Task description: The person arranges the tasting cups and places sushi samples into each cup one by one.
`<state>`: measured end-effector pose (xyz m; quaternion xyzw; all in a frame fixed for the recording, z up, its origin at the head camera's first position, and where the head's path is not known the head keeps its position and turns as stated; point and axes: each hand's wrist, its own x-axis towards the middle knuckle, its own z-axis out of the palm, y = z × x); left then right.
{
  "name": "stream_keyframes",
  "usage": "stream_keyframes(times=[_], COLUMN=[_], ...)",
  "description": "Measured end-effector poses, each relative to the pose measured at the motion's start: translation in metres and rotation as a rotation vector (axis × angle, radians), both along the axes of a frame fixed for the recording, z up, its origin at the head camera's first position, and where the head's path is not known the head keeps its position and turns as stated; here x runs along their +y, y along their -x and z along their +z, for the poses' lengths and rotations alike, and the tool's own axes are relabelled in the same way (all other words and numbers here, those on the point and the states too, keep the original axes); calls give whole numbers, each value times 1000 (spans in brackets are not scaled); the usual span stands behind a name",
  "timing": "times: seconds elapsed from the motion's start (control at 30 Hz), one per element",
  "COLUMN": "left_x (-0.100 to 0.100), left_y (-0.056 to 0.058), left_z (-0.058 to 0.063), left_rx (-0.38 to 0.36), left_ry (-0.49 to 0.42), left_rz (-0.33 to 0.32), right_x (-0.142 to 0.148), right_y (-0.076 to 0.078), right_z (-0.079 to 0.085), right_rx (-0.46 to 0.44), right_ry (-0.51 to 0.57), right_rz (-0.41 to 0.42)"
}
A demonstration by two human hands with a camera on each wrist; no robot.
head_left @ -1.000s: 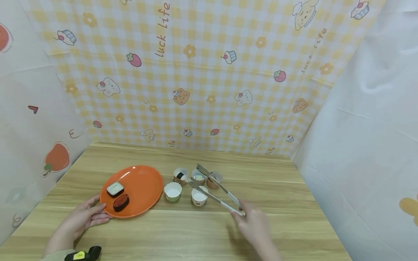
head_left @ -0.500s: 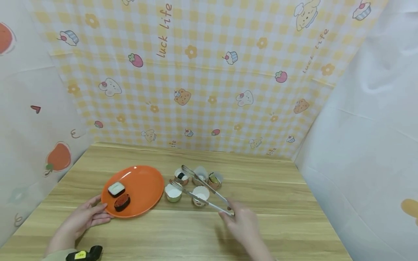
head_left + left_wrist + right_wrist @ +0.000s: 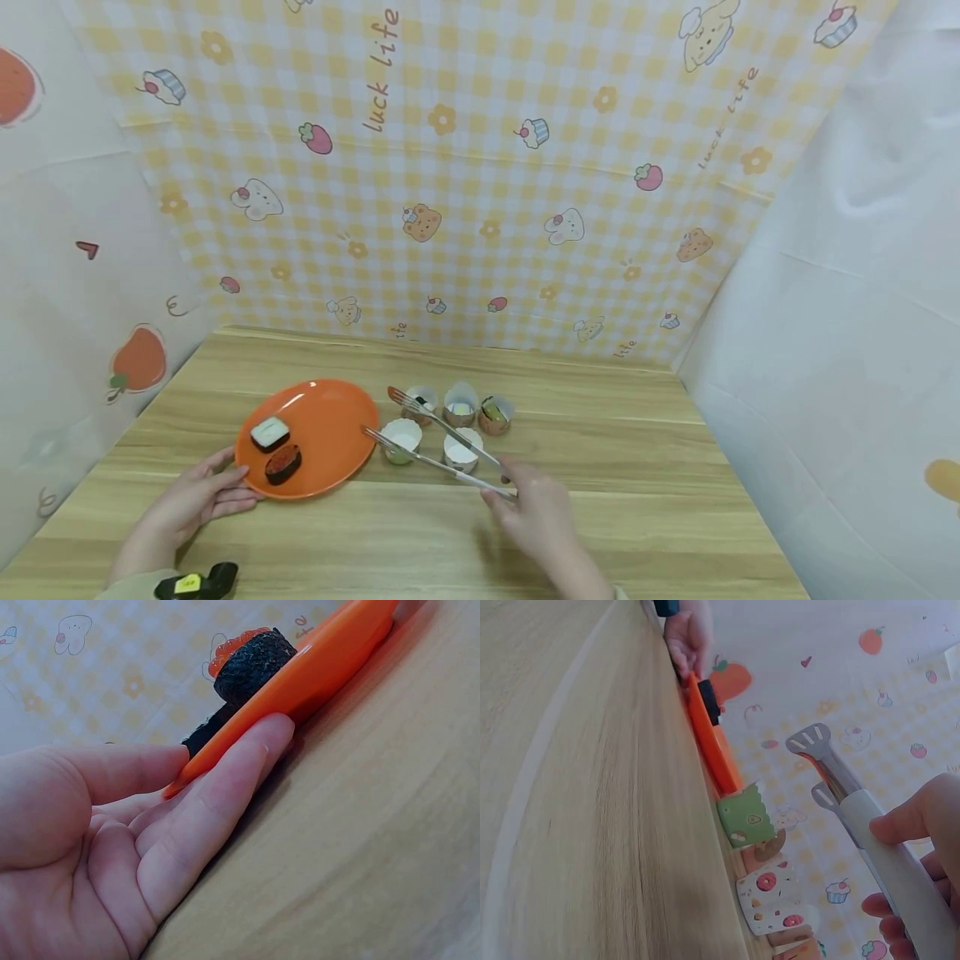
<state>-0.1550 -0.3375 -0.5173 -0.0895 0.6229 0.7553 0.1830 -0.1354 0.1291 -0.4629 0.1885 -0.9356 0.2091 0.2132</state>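
My left hand [image 3: 197,498] pinches the near-left rim of an orange plate [image 3: 333,417], thumb on top and fingers beneath, as the left wrist view shows. On the plate lie a white-topped sushi piece [image 3: 270,432] and a seaweed-wrapped roe sushi [image 3: 255,664]. My right hand [image 3: 534,507] grips serving tongs [image 3: 900,874] with white handles and slotted metal tips. Their arms stand apart, nothing visible between them, and reach left above the paper cups. Under the tips are the green cup [image 3: 401,450] and the back left cup [image 3: 429,393], which holds a black-and-white piece.
A white patterned cup [image 3: 462,454] stands below the tongs' arms. Behind it are a cup [image 3: 461,393] with a pale item inside and a cup [image 3: 495,427] with a green piece. A checked cloth [image 3: 480,183] hangs behind the wooden table [image 3: 615,450].
My right hand has carried the spread tongs leftward over the cups, bringing their tips close to the plate's right edge. The left hand keeps its hold on the plate.
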Motion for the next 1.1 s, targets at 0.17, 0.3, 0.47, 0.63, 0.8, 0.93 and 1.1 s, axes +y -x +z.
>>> stream_keyframes(times=[0.17, 0.3, 0.47, 0.63, 0.8, 0.93, 1.1], left_x=[-1, -2, -3, -2, -2, -2, -2], left_y=[0, 0, 1, 2, 2, 2, 1], left_z=[-1, -2, -3, -3, -2, -2, -2], left_rx=[9, 24, 35, 40, 33, 32, 36], left_ry=[-5, -16, -26, -20, -20, -24, -25], left_rz=[-13, -33, -45, -45, -40, -43, -46], right_x=[-6, -12, -19, -27, -35, -41, -48], right_y=[1, 2, 2, 2, 1, 1, 1], right_z=[1, 1, 2, 4, 4, 2, 0], right_rx=[20, 34, 45, 45, 36, 40, 19], right_ry=[16, 10, 16, 16, 13, 13, 14], right_rz=[27, 47, 76, 97, 117, 138, 164])
